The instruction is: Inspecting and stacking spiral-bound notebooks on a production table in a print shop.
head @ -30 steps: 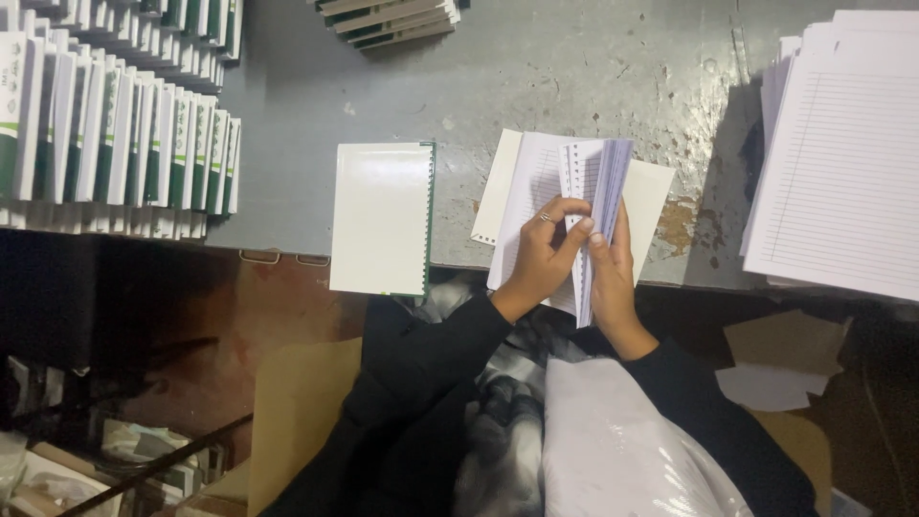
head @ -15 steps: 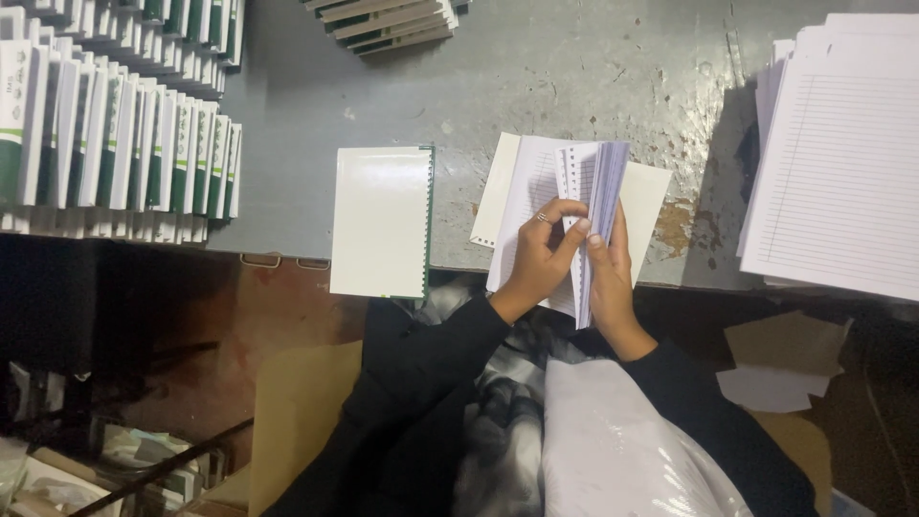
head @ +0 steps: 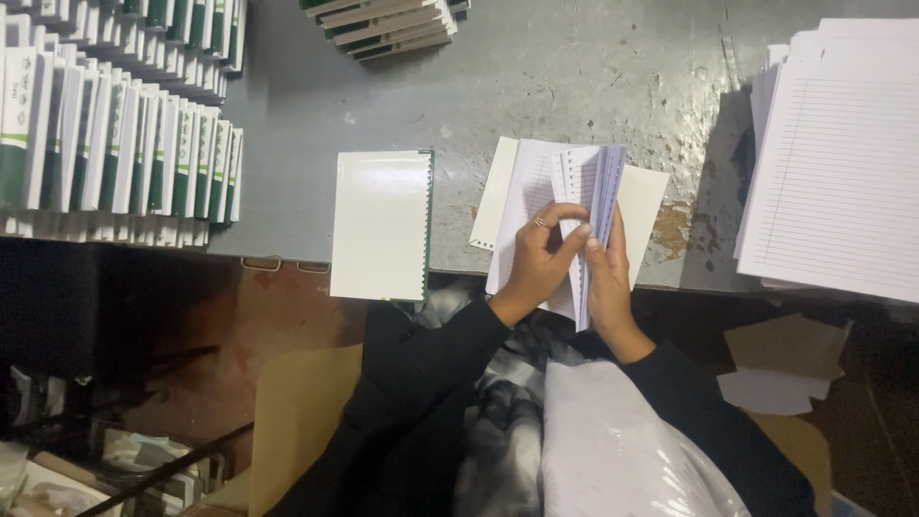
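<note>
The person sits at a grey desk (head: 574, 86) and holds a bunch of lined pages (head: 589, 191) up on edge, at the near side of the desk. The pages have a row of small holes along one side. The left hand (head: 541, 254) grips the bunch from the left, with fingers curled round the front sheets. There is a ring on one finger. The right hand (head: 608, 273) presses flat against the other side, so both hands are clamped on the pages, close together, fingertips almost meeting. Under the pages lies a cream card (head: 643, 206), flat on the desk.

Just to the left rests a white notebook (head: 378, 225) with a green edge, hanging a little over the desk's rim. Far left stand rows of green and white books (head: 115, 144), packed tight. A small pile of books (head: 388, 24) sits at the top. On the right is a tall stack of lined paper (head: 842, 163). Both sleeves are dark.
</note>
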